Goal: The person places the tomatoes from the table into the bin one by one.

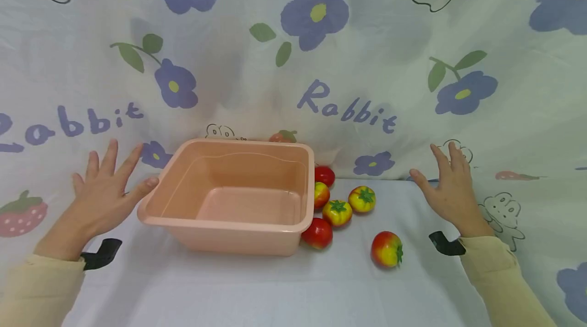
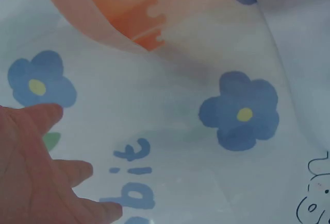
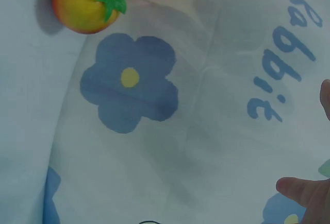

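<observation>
A pink plastic tub, with nothing visible inside, stands left of centre. My left hand is held up beside its left rim, fingers spread and holding nothing. In the left wrist view, that hand shows at the lower left, apart from the tub. On the far right my right hand is raised with fingers extended, holding nothing. Nearest to it are a red-and-yellow tomato and a yellow tomato. Beside the tub's right wall lie another yellow tomato and a red round fruit.
Behind the tub's right edge are a red fruit and a partly hidden yellow-red one. A white cloth covers the table. The patterned curtain hangs along the back. Each wrist wears a black camera mount.
</observation>
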`<state>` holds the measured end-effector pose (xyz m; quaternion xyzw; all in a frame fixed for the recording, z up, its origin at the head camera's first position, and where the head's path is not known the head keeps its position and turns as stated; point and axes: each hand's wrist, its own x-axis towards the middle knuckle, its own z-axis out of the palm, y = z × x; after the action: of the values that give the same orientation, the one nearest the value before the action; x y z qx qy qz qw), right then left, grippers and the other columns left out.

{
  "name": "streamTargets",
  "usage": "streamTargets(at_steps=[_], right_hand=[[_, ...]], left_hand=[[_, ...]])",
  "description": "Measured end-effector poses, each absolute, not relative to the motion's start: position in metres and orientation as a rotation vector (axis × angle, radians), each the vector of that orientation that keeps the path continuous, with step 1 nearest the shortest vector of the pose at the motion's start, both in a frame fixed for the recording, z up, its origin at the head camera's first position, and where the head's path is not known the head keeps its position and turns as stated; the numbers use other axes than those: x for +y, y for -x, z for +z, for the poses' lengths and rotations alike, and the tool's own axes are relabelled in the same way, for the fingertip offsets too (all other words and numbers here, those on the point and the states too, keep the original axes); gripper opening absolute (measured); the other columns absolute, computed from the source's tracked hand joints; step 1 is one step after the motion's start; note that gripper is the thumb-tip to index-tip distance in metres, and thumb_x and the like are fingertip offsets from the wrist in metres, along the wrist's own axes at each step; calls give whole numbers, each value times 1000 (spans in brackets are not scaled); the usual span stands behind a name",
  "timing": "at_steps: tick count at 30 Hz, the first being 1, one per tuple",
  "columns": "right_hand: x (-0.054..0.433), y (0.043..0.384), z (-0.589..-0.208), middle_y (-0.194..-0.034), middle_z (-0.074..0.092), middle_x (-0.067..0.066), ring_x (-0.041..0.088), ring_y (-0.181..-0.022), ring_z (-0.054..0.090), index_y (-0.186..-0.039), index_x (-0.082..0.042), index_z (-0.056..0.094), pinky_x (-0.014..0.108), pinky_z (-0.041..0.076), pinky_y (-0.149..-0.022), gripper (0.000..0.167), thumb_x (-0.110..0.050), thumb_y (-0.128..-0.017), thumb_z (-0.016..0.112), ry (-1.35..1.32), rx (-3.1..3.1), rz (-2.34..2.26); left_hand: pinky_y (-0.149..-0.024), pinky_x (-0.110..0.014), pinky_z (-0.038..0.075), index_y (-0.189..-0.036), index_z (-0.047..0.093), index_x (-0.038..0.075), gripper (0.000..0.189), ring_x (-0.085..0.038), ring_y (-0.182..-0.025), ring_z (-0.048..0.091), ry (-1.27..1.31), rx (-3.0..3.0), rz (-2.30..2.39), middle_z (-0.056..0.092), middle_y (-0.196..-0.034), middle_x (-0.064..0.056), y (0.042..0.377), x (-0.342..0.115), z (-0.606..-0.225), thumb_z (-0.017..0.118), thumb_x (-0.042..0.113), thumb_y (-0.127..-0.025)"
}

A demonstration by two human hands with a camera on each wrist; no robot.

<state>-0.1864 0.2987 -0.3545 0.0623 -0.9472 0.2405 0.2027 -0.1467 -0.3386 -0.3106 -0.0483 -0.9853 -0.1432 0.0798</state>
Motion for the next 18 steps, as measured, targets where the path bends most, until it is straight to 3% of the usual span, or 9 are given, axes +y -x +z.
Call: streamTargets(at_steps=[18], right_hand=[[300, 165, -367, -162, 8, 33, 57, -146, 9, -153, 3, 33, 76, 8, -113, 79, -46, -97, 61, -251, -2589, 677]], left_hand=[[-95, -81, -23, -162, 0, 14, 81, -55, -138, -31, 171, -2931, -491, -27, -160, -24, 127, -330, -311, 44, 47, -104]])
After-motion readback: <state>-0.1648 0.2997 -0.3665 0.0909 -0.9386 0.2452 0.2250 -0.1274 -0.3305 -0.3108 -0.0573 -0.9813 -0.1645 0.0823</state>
